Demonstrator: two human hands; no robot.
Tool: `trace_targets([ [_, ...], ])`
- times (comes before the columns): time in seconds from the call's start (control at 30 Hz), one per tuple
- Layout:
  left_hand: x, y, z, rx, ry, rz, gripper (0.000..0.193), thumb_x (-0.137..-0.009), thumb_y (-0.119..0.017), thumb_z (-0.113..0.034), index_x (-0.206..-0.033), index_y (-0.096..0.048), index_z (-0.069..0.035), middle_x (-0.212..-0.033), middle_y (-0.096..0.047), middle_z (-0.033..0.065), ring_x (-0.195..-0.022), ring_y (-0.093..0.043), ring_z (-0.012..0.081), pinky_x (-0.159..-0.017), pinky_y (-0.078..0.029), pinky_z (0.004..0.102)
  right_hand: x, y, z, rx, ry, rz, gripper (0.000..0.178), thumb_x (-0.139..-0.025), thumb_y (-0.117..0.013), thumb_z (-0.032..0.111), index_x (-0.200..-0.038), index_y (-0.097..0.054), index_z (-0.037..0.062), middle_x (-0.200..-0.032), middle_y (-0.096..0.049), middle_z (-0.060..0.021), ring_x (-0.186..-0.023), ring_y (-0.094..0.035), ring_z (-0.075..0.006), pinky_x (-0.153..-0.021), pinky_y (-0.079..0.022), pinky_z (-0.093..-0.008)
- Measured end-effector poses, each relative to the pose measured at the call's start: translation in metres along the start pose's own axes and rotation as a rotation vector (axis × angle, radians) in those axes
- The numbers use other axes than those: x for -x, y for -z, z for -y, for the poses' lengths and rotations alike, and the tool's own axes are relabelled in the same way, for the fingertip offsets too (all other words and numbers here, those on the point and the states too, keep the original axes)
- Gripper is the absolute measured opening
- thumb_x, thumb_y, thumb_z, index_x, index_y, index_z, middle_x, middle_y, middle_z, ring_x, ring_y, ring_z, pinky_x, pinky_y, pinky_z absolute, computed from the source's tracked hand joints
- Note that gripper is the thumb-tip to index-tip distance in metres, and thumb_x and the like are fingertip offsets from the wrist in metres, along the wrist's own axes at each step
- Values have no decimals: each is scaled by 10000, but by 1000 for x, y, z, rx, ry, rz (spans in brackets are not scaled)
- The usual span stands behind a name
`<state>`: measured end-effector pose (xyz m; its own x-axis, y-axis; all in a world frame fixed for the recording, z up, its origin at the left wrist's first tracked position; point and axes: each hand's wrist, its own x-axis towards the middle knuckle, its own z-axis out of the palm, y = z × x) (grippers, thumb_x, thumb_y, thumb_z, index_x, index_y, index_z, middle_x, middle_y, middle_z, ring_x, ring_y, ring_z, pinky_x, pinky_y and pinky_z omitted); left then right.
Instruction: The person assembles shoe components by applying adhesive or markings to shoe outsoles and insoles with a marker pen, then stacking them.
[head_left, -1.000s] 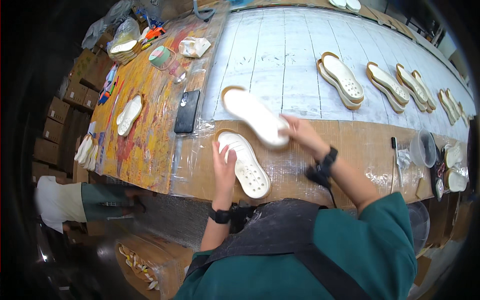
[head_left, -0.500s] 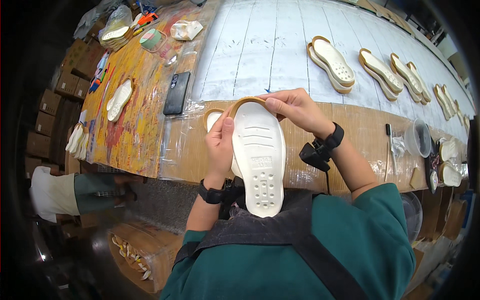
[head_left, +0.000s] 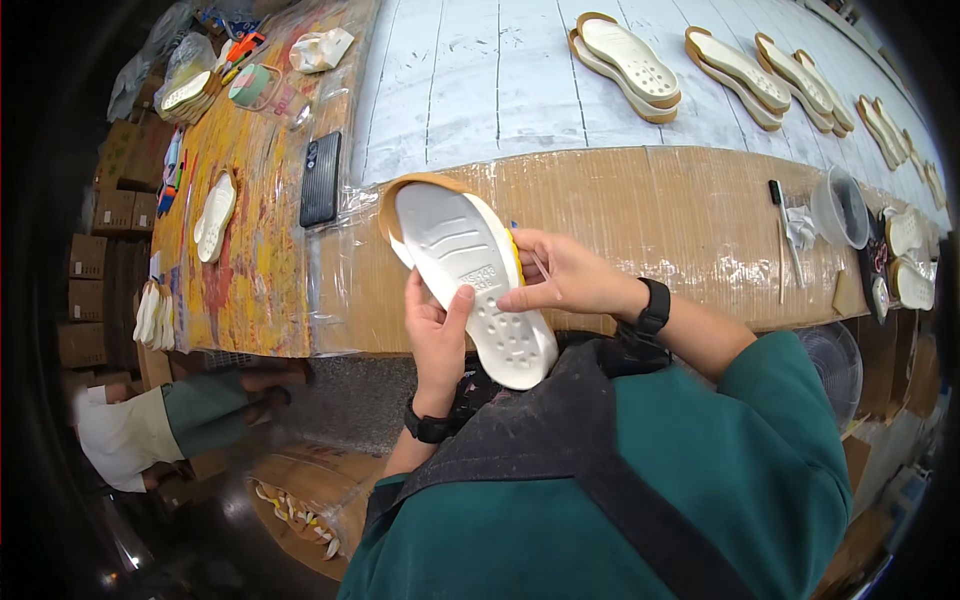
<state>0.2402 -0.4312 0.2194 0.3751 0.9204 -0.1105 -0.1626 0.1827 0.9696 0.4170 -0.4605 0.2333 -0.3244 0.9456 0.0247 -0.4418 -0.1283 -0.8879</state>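
A white shoe sole point(head_left: 455, 240) with a tan band round its upper end lies tilted in my hands, its upper end leaning left. Grooves cross that end, and small round dimples mark the lower one. My left hand point(head_left: 437, 325) is closed on its left edge, the thumb resting on the inner face. My right hand point(head_left: 570, 275) grips the opposite edge near the middle, thumb also on the face. Something yellow and a thin pale strip show by the right fingers; I cannot tell what they are. Part of a second sole point(head_left: 393, 228) peeks out behind the first.
Paired soles point(head_left: 625, 65) stand in a row on the white board point(head_left: 470, 90). A black phone point(head_left: 321, 178), a jar with a green lid point(head_left: 255, 88) and another sole point(head_left: 215, 217) are leftward. At right are a brush point(head_left: 785, 230) and a clear tub point(head_left: 840, 207). A person point(head_left: 150, 425) is at lower left.
The sole has tipped, its upper end swinging left. My right hand has slid from the tan band down to the middle of the right edge. My left hand sits lower too.
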Motion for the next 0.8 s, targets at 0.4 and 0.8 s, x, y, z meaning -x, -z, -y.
trace_targets([
  [0.4, -38, 0, 3, 416, -124, -156, 336, -877, -483, -232, -1111, -404, -5, -1059, -530, 111, -957, -543, 204, -821, -462, 312, 7, -21, 10, 921, 550, -209, 734, -667, -708, 187, -1272, -324, 27, -953, -542, -182, -833, -546, -311, -708, -434, -334],
  [0.8, -37, 23, 3, 233, -32, -82, 532, -853, -447, -20, -1321, -196, -32, -1140, -481, 84, -964, -523, 159, -785, -459, 299, 12, 126, 46, 759, 421, -744, 302, -888, -446, 195, -1105, -508, -6, -956, -599, -156, -911, -565, -185, -805, -420, -276],
])
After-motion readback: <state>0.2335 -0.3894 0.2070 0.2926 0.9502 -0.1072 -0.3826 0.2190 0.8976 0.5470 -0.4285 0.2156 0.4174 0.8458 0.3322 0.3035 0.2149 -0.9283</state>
